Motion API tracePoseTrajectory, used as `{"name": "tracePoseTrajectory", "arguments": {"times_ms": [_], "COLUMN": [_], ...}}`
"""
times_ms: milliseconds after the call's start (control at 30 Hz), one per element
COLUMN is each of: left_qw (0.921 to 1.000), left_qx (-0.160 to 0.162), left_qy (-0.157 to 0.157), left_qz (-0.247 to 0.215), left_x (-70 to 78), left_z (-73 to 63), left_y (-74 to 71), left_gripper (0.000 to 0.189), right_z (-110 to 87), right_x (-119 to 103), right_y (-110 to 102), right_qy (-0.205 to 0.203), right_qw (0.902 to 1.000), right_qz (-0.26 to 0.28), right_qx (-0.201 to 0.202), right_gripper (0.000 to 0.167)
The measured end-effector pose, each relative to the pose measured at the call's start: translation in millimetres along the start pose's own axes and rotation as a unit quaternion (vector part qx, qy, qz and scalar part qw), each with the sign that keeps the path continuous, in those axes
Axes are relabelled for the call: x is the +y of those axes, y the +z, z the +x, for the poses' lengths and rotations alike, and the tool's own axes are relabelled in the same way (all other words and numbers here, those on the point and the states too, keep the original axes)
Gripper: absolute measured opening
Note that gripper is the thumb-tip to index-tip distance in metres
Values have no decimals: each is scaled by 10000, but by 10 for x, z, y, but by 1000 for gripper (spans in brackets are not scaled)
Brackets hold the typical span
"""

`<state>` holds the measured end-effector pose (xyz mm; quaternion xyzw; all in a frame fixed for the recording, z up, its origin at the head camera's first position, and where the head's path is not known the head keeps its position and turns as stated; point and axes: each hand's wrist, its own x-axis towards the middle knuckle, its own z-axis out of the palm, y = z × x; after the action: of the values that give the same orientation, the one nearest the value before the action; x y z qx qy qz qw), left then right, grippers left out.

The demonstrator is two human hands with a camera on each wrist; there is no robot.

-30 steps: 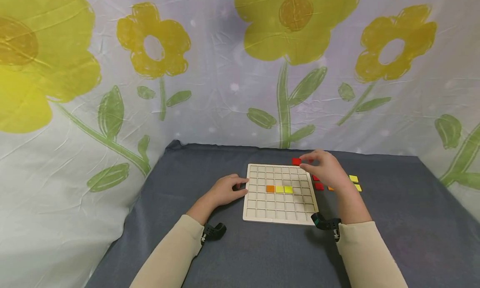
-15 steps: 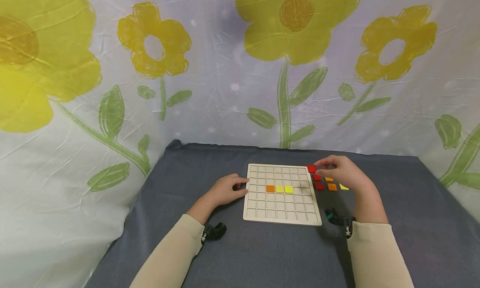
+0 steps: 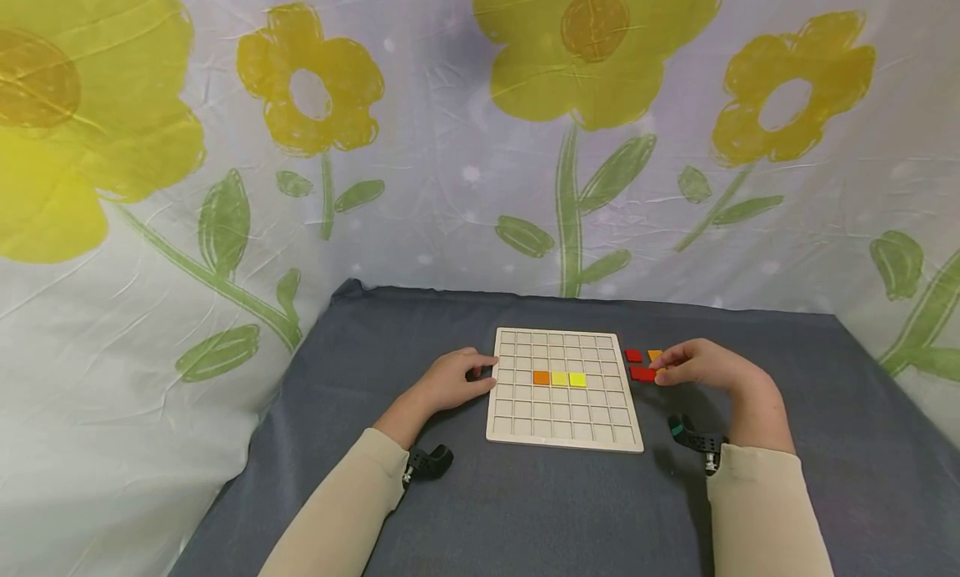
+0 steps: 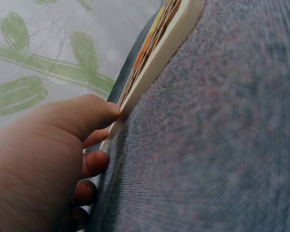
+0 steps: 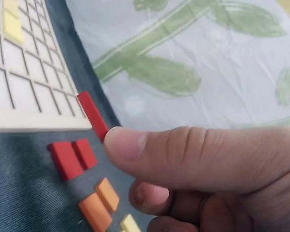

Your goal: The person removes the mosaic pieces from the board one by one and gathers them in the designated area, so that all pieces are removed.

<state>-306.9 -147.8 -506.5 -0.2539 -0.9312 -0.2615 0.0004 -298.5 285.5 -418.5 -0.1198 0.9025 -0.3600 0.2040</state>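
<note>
"Pinching the red tile (image 5: 92, 115), is that right hand (image 3: 705, 363)?"

"Yes, clamped on one end, so most of it juts past the thumb (image 5: 130, 149). The board (image 3: 542, 408) lies left of that grip."

"And the left hand (image 3: 453, 378)?"

"Relaxed, thumb tip touching the board's edge, not clamped. Light steadying should do."

"Any tip?"

"I'd hold the tile firmly and lift clear of the loose red tiles (image 5: 66, 161) and orange tiles (image 5: 94, 212) below the pinch, lest they get nudged."
</note>
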Motion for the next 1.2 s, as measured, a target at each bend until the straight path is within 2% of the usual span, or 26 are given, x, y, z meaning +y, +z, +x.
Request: {"name": "tracePoseTrajectory", "arguments": {"times_ms": [233, 433, 633, 800, 1000, 1200], "left_qw": [10000, 10000, 9999, 9999, 10000, 9999], "left_qx": [-17, -53, -71, -61, -13, -28], "left_qy": [-32, -42, -92, -85, -34, -73], "left_qz": [-35, -28, -51, 9, -65, -87], "left_x": [6, 25, 33, 17, 24, 33], "left_z": [-4, -10, -14, -6, -14, -17], "left_y": [1, -13, -21, -5, -13, -20], "left_gripper": [45, 46, 46, 46, 45, 45], "right_z": [52, 104, 123, 98, 67, 51], "right_x": [77, 115, 125, 84, 19, -91], "right_y": [63, 101, 118, 103, 53, 30], "right_qy": [121, 363, 397, 519, 180, -231], "right_qw": [9993, 9984, 9981, 9984, 9996, 9983], "right_qz": [-17, -85, -96, -65, -167, 59], "right_qx": [-341, -428, -468, -199, 168, 537], "right_gripper": [28, 25, 23, 28, 35, 41]}}
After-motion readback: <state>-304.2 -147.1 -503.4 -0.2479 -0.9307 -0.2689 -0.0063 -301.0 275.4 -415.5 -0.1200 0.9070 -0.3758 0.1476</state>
